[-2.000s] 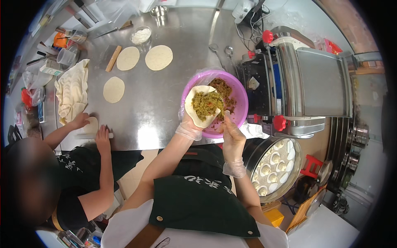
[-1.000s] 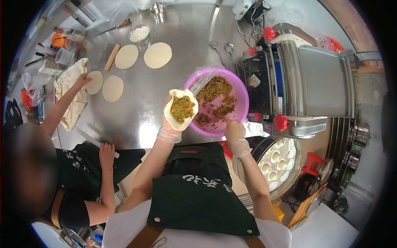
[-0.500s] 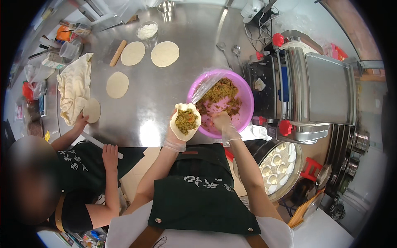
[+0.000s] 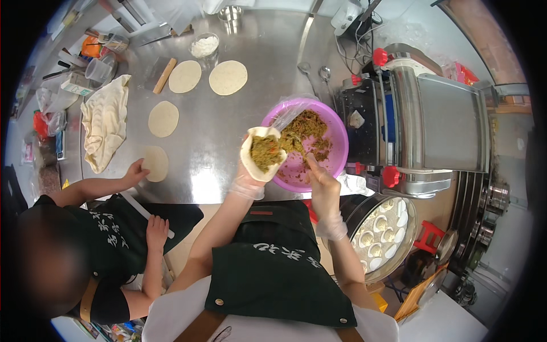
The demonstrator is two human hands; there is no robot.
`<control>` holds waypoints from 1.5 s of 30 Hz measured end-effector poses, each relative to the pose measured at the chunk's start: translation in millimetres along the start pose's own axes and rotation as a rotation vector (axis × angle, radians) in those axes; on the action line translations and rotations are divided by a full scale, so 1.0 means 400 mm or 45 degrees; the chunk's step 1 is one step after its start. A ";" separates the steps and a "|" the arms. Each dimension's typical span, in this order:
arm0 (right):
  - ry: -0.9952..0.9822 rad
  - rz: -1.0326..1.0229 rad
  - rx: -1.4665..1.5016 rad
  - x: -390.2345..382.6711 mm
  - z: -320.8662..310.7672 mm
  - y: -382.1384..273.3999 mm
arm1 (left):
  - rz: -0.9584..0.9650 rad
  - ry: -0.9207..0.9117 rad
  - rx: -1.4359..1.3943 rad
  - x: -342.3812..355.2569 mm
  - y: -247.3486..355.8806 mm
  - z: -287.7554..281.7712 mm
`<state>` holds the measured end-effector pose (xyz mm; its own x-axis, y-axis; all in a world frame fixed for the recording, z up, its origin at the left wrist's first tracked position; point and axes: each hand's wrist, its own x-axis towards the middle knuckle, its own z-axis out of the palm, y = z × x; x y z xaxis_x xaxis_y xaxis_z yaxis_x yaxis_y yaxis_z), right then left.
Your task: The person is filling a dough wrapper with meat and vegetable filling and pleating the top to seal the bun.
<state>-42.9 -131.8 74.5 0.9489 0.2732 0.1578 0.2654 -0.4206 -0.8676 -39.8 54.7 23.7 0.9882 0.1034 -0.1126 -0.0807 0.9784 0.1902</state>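
My left hand [image 4: 245,181], in a clear plastic glove, cups a round dough wrapper [image 4: 250,161] from below. Green-brown filling [image 4: 265,153] with orange bits is heaped in the wrapper, whose edge curls up. My gloved right hand [image 4: 323,191] is closed at the near right rim of a pink bowl [image 4: 340,134]. A spoon-like tool [image 4: 308,157] seems to run from its fingers toward the wrapper; its end is covered by a lump of filling [image 4: 293,143]. More filling lies in the bowl, and clear plastic film [image 4: 292,114] hangs over its left rim.
Several flat dough rounds [image 4: 228,78] and a rolling pin [image 4: 164,75] lie on the steel table. A co-worker's hand [image 4: 137,171] touches one round at left. Folded dough or cloth [image 4: 105,125] lies beyond. A dough machine [image 4: 410,119] and a tray of buns [image 4: 376,268] are at right.
My right hand has drawn back from inside the bowl, bringing filling up to the wrapper. My left hand has shifted slightly right. The co-worker has moved a dough round right onto the bare table.
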 end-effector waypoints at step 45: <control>0.100 -0.494 -0.574 0.040 0.054 -0.119 | -0.205 0.023 -0.287 0.010 -0.014 0.123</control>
<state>-44.1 -88.8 108.0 0.7734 0.4229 0.4723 0.6251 -0.6330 -0.4567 -28.8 40.9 70.2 0.9884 -0.0556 -0.1413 0.0485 0.9974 -0.0530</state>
